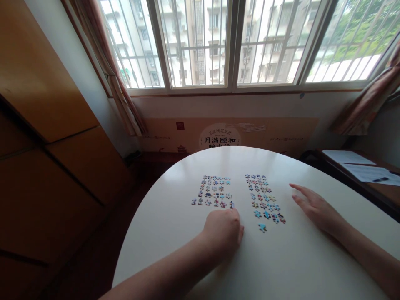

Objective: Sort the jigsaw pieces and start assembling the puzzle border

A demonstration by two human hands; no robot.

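Observation:
Two groups of small coloured jigsaw pieces lie in rows on a round white table (281, 266). The left group (213, 192) sits just beyond my left hand (222, 231), whose fingers are curled under at the group's near edge; whether they hold a piece is hidden. The right group (264, 199) lies between my hands, with one blue piece (262, 227) apart at its near end. My right hand (314, 205) rests flat on the table to the right of that group, fingers stretched out, holding nothing.
A barred window (231, 41) with curtains (120, 89) fills the far wall, and a printed cardboard panel (218, 135) leans below it. Wooden cabinets (46, 137) stand at the left. A low desk with papers (365, 168) is at the right.

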